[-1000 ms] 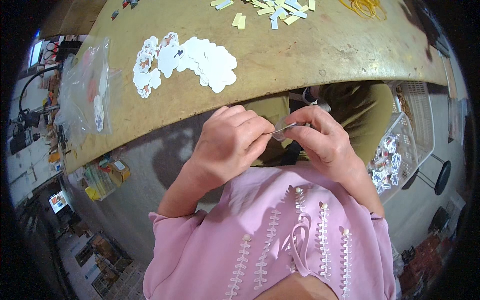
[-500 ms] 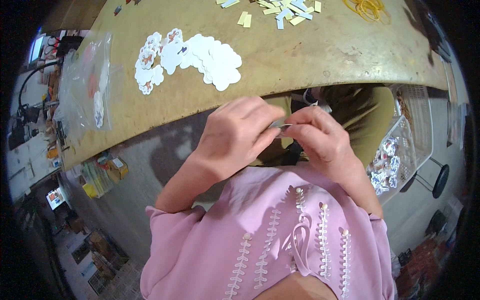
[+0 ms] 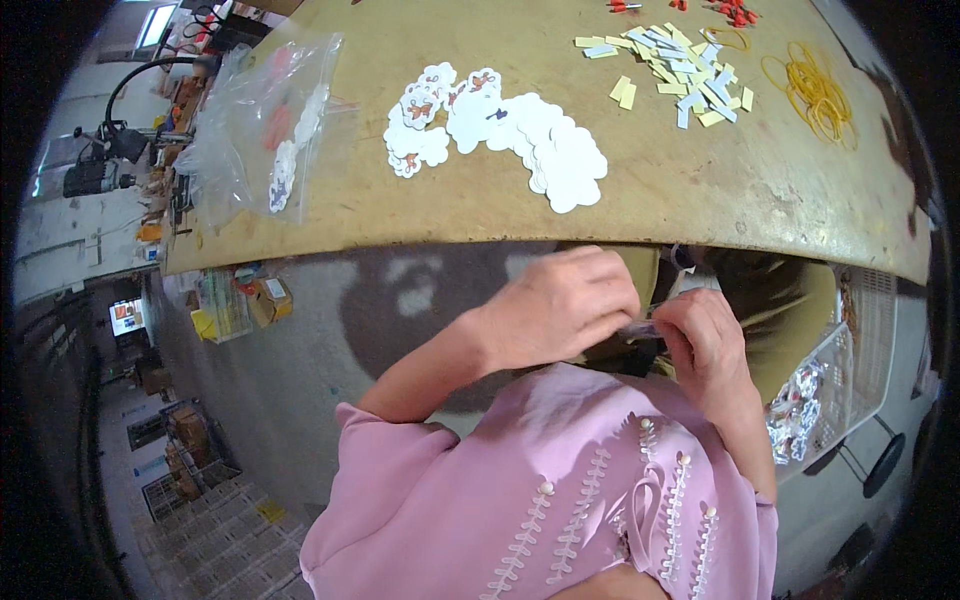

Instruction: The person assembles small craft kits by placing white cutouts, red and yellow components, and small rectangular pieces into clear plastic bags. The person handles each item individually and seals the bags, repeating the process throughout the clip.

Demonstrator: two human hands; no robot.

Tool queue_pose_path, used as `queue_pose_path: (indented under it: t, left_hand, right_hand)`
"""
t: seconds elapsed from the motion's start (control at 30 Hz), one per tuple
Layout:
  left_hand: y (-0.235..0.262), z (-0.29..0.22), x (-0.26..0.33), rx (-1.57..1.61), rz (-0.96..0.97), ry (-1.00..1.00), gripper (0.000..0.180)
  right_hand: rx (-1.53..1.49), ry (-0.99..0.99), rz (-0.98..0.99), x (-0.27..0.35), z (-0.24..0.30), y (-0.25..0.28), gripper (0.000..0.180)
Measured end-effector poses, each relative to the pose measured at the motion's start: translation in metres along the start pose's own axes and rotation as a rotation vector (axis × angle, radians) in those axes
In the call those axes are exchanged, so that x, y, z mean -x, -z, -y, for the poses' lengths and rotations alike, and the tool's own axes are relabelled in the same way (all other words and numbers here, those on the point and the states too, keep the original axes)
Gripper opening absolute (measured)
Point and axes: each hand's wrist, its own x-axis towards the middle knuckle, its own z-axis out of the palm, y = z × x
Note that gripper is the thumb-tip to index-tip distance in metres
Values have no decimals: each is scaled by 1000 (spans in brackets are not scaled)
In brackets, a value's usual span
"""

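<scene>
Over my lap, just below the table's near edge, both my hands are closed and close together. Between their fingertips is a small, thin greyish-purple piece (image 3: 640, 329), mostly hidden by fingers; its kind cannot be made out. My left hand (image 3: 572, 305) pinches one end, knuckles up. At the other end, my right hand (image 3: 706, 335) has its fingers curled around the piece. On the table beyond lie fanned white scalloped paper cutouts (image 3: 560, 160), and beside them more cutouts with brown printed figures (image 3: 418, 105).
A clear plastic bag (image 3: 245, 150) lies at the table's left. Yellow and pale blue strips (image 3: 690, 75), yellow rubber bands (image 3: 815, 95) and small red pieces (image 3: 735, 14) are farther back. At right, a white basket (image 3: 878, 340) stands near foil-like packets (image 3: 795, 412).
The whole view has shifted, so table and hands appear farther right and lower, and the red pieces have come into sight. My hands still grip a small piece between them.
</scene>
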Motion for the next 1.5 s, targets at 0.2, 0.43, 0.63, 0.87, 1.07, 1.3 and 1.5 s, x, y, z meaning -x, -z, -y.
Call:
queue_pose_path:
  t: [0.2, 0.43, 0.63, 0.87, 1.07, 1.3, 1.5]
  left_hand:
    - [86, 46, 14, -367, -493, 347, 20]
    - [127, 110, 31, -493, -602, 478, 24]
    - [136, 116, 33, -317, -623, 558, 20]
    - [135, 107, 16, -644, -528, 686, 32]
    - [142, 121, 30, -294, -655, 660, 19]
    - [131, 104, 27, -710, -678, 640, 14]
    - [110, 52, 22, -503, -924, 522, 7]
  right_hand:
    - [152, 2, 17, 7, -7, 5, 22]
    - [143, -58, 98, 4, -5, 9, 19]
    - [-3, -105, 61, 1, -5, 9, 18]
    - [3, -72, 42, 2, -6, 8, 18]
    - [-6, -104, 33, 9, -9, 8, 19]
    - [45, -24, -32, 8, -8, 9, 23]
    - [87, 138, -121, -1, -6, 10, 27]
